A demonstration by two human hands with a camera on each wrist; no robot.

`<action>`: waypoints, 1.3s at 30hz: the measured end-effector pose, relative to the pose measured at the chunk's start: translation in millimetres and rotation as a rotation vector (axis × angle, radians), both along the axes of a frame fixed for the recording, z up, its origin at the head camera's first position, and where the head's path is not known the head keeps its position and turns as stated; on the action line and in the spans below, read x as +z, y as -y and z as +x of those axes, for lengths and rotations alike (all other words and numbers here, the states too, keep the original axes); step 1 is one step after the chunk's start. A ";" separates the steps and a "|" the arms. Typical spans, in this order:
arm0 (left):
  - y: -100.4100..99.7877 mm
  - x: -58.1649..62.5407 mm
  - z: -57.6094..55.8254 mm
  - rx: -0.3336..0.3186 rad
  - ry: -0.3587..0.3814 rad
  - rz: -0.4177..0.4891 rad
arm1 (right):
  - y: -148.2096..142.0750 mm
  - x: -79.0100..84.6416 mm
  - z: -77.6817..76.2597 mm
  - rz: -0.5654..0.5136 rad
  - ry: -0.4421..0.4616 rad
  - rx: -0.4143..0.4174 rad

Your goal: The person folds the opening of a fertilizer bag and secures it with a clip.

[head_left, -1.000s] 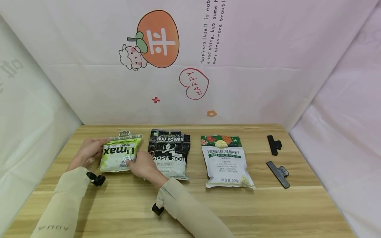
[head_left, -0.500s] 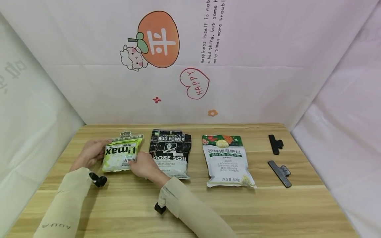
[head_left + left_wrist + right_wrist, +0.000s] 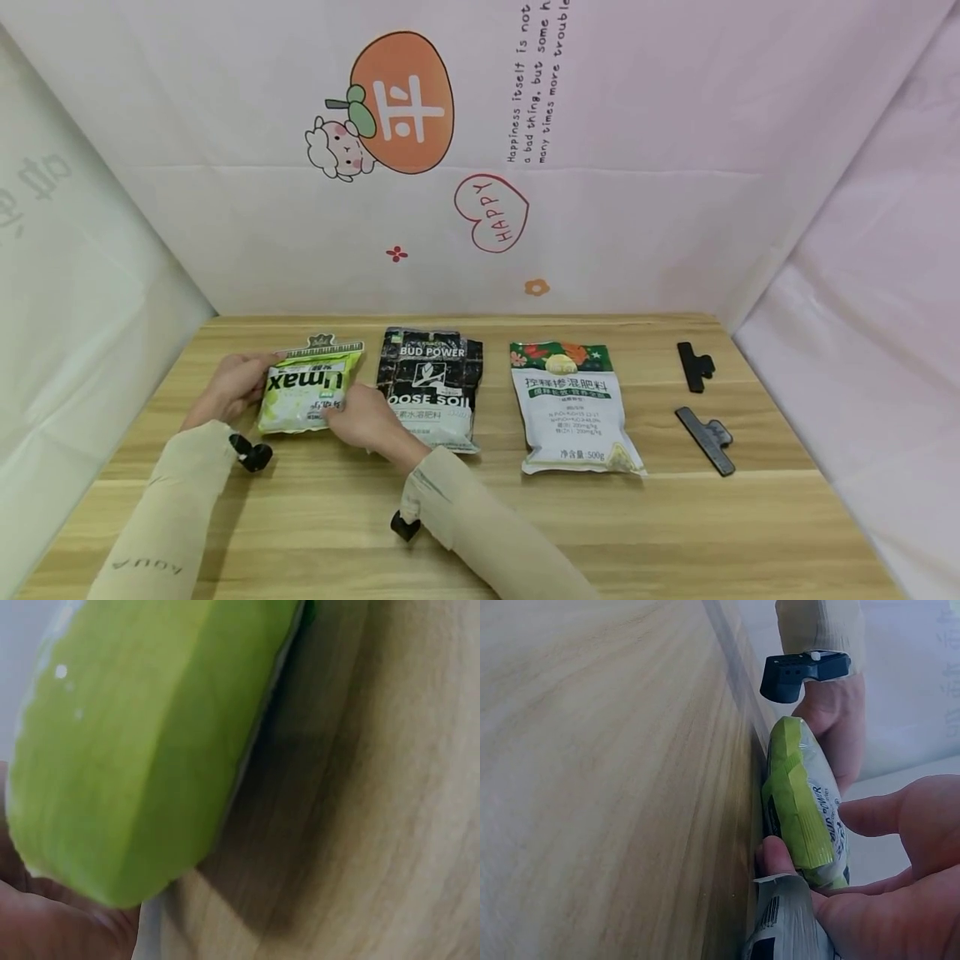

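A puffed green-and-white packet (image 3: 303, 404), its large "Umax" print upside down, lies at the left of the table. Along its far edge sits a bag clip (image 3: 321, 343) with a crown-shaped handle. My left hand (image 3: 228, 387) grips the packet's left side, fingers reaching to the clip's left end. My right hand (image 3: 367, 421) pinches the lower right side, thumb (image 3: 874, 814) on the front and a fingertip (image 3: 778, 855) at the underside. A black-and-silver "Loose Soil" bag (image 3: 435, 417) lies just right of that hand, partly covered by it. Plain green packet side (image 3: 142, 750) fills the left wrist view.
Farther right on the wooden table (image 3: 600, 533) lies a white fertilizer bag (image 3: 573, 412) with a green top band. Two black bag clips, one farther back (image 3: 694, 367) and one nearer (image 3: 705, 440), lie at the right. White fabric walls (image 3: 637, 225) enclose the back and sides.
The packet and both hands have shifted slightly right in the head view, with the whole view drifting a little too. Both hands keep their hold.
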State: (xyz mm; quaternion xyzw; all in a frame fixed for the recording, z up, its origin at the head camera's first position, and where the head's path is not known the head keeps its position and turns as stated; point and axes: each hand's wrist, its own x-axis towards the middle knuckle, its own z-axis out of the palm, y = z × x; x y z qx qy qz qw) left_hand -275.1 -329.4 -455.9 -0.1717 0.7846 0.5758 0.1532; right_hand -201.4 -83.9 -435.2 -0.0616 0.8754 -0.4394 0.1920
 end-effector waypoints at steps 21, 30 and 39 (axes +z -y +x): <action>-40.2 51.2 33.3 -0.034 -0.221 -0.365 | -35.3 20.8 5.6 -0.134 0.009 -0.035; -81.2 76.4 54.5 -0.152 -0.426 -0.417 | -67.2 33.5 10.7 -0.176 -0.053 0.006; -121.5 73.2 65.0 -0.276 -0.351 -0.270 | -105.5 35.3 8.8 -0.248 -0.062 -0.036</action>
